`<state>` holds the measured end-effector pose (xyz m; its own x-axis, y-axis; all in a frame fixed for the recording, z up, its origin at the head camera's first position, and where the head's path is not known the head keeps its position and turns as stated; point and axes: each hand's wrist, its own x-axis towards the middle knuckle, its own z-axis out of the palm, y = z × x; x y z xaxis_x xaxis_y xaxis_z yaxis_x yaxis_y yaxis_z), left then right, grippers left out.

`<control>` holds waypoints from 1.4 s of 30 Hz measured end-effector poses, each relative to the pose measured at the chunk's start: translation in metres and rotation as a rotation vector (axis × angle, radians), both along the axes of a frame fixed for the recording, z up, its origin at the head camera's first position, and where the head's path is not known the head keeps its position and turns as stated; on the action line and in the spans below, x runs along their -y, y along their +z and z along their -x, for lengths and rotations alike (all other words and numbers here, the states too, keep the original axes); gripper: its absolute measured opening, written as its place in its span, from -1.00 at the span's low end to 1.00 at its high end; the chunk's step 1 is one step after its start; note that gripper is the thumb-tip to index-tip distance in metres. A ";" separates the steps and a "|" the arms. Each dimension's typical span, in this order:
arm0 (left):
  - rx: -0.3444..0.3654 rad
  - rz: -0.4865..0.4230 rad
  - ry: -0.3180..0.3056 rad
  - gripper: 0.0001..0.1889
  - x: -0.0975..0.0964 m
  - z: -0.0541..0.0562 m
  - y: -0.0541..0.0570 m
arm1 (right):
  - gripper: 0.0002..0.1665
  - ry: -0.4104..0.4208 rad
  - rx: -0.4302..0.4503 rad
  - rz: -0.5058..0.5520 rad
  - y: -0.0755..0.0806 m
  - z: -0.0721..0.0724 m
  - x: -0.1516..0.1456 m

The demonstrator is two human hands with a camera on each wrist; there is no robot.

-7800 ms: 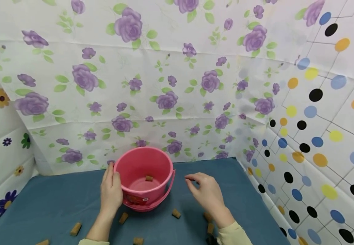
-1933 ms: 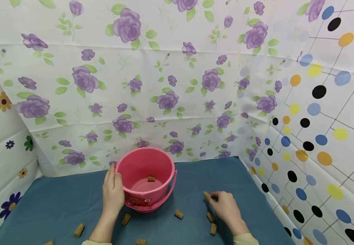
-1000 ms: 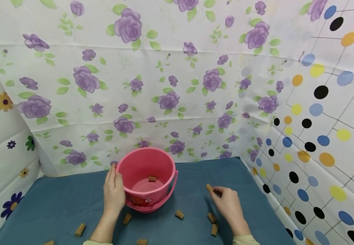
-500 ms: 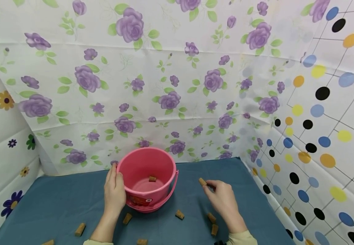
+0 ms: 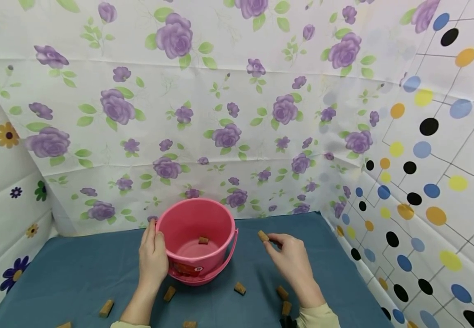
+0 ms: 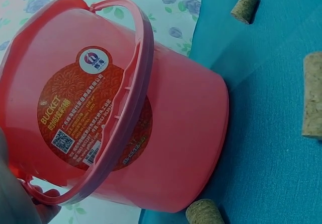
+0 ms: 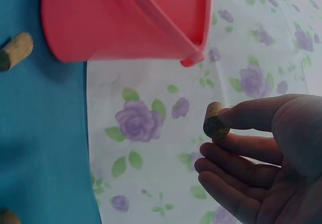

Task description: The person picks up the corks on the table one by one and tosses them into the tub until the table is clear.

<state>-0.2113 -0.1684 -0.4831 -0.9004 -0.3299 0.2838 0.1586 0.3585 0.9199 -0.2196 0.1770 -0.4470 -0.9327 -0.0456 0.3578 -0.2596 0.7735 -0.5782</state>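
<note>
A pink bucket [image 5: 193,269] stands upright on the blue cloth, its handle hanging down at the front. My left hand [image 5: 153,259] rests against the bucket's left side, fingers straight up toward the rim; in the left wrist view its fingertips [image 6: 48,211] show near the handle's end. One cork [image 5: 203,240] lies inside the bucket. Right of the bucket, my right hand [image 5: 292,259] is raised and pinches another cork [image 5: 263,236] between thumb and index finger. The right wrist view shows this held cork [image 7: 215,121] clearly, the other fingers extended below it.
Several corks lie on the cloth: one [image 5: 169,294] by my left forearm, one [image 5: 239,288] in front of the bucket, a pair [image 5: 282,293] near my right wrist, others [image 5: 106,308] at front left. A flowered sheet [image 5: 220,114] hangs behind; a dotted sheet [image 5: 446,205] hangs right.
My right hand, without a cork in the oldest frame, later holds one over the cloth at right. It has since moved up and left toward the bucket. The left hand stays put.
</note>
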 end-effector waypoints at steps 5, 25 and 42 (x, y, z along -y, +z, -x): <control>0.001 0.008 0.002 -0.37 0.001 0.000 0.000 | -0.73 0.025 -0.030 0.005 0.008 0.000 0.013; 0.012 0.013 -0.014 -0.36 0.002 -0.001 0.001 | -0.72 0.155 -0.142 0.041 0.025 -0.007 0.050; -0.010 0.001 -0.021 -0.36 0.001 0.000 -0.001 | -0.71 0.209 -0.165 0.001 0.039 -0.006 0.074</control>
<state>-0.2111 -0.1698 -0.4841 -0.9041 -0.3109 0.2931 0.1754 0.3556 0.9180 -0.2140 0.1029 -0.4076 -0.8322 -0.2310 0.5041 -0.5044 0.6928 -0.5153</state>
